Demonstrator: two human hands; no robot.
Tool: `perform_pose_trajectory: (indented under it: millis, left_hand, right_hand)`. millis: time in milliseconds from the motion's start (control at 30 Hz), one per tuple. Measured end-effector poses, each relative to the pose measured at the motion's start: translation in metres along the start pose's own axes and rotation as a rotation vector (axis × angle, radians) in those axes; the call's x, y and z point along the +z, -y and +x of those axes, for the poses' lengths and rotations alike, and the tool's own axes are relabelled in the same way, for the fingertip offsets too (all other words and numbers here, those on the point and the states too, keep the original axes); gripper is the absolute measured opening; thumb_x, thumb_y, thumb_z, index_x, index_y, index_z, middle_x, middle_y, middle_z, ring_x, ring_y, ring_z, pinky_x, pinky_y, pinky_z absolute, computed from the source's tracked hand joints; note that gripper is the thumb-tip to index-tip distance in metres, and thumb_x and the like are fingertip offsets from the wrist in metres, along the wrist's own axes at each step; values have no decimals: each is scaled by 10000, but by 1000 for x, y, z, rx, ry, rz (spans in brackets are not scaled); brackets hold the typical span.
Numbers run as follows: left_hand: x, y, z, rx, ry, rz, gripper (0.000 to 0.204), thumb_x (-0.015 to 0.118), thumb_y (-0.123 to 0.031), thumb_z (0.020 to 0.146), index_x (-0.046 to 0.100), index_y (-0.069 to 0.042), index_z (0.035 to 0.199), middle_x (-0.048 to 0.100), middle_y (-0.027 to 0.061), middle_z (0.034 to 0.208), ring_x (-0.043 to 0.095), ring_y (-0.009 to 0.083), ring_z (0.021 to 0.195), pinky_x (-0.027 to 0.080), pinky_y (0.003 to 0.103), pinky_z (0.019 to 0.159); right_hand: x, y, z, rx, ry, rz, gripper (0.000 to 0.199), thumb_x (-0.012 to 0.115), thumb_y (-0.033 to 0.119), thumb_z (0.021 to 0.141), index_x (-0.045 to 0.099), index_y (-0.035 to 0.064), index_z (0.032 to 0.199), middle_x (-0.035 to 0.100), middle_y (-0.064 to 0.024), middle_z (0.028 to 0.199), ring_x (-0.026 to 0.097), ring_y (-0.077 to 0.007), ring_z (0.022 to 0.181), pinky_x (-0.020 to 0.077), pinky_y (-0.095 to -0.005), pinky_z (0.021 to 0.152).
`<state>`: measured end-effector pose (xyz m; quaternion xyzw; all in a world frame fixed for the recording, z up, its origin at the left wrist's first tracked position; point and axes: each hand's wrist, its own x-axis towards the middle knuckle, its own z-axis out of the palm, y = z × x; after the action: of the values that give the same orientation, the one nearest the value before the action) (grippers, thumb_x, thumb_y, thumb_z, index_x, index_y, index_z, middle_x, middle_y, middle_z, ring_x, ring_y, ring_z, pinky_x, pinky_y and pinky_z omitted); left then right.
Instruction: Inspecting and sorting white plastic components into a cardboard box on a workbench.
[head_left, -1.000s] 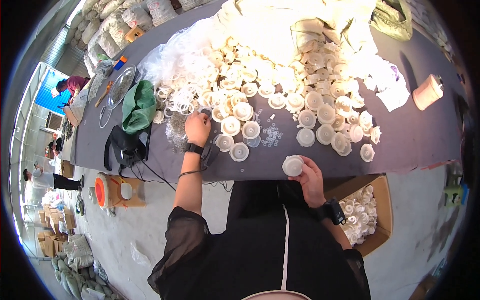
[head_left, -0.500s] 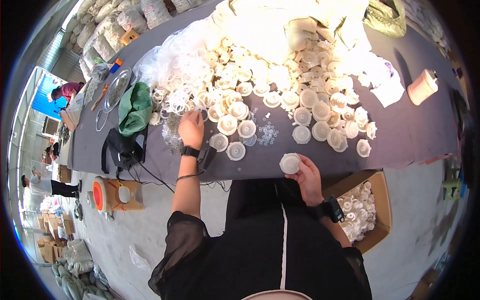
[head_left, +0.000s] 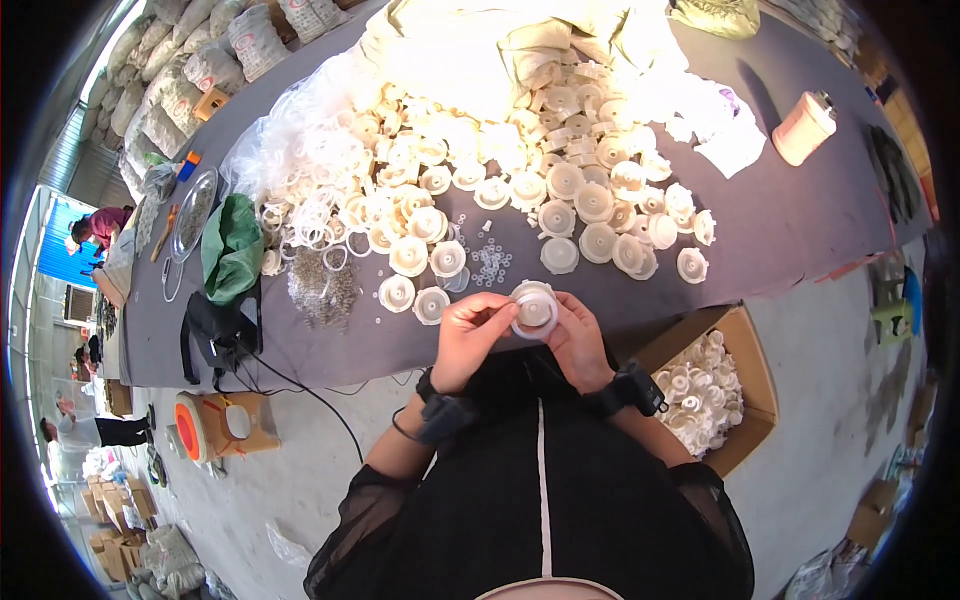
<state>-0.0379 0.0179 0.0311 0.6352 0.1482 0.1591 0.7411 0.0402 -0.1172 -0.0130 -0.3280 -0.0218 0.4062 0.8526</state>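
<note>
You pinched a round white plastic cap [head_left: 534, 308] w/ both hands: L hand [head_left: 472, 335] fingertips on top, R hand [head_left: 580, 340] fingers curled under.

The single view comes from a fisheye camera on the person's head, looking steeply down and forward over their own chest and forearms. It sits close above the hands [head_left: 520, 335], which are near the picture's middle. Beyond them the table [head_left: 780, 215] stretches away, its edges curving toward the dark rim.
</note>
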Motion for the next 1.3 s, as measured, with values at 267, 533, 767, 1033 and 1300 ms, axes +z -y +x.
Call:
perform_pose_trajectory:
  millis: [267,533,767,1033,1300]
  left_hand:
    - [15,5,-2,260,-151,421,22,607,2,794,607,-13,778,570,35,870,523,70,715,416,205,631]
    - [17,10,-4,-4,-93,-173,22,487,-35,875,508,-28,875,589,57,898,534,86,798,428,240,751]
    - [21,17,-7,-142,-56,-370,51,514,-52,868,514,-36,917,581,24,853,534,67,736,435,204,676]
    - [33,15,-9,-164,-14,-325,120,523,-104,879,520,-42,982,567,-8,822,531,45,728,425,182,639]
    - [43,15,-5,-313,20,-449,148,504,-87,885,513,-31,1022,538,-20,803,503,36,736,408,178,669]
  right_hand:
    - [9,2,-9,29,42,34,168,471,133,904,503,12,1016,571,-80,1011,564,-144,922,460,-300,824]
    - [-4,0,-10,-61,177,-244,151,495,99,865,508,9,985,561,-36,951,520,-82,858,419,-235,781]
    - [-12,-5,-11,-131,169,-348,149,449,145,900,527,25,944,543,9,878,486,-44,773,403,-217,689]
    - [1,-1,-9,23,-79,14,354,372,307,955,582,44,847,578,12,779,511,-49,675,417,-219,619]
    - [-11,-3,-14,-26,29,-142,333,393,301,948,582,64,809,578,15,750,517,-47,650,412,-219,584]
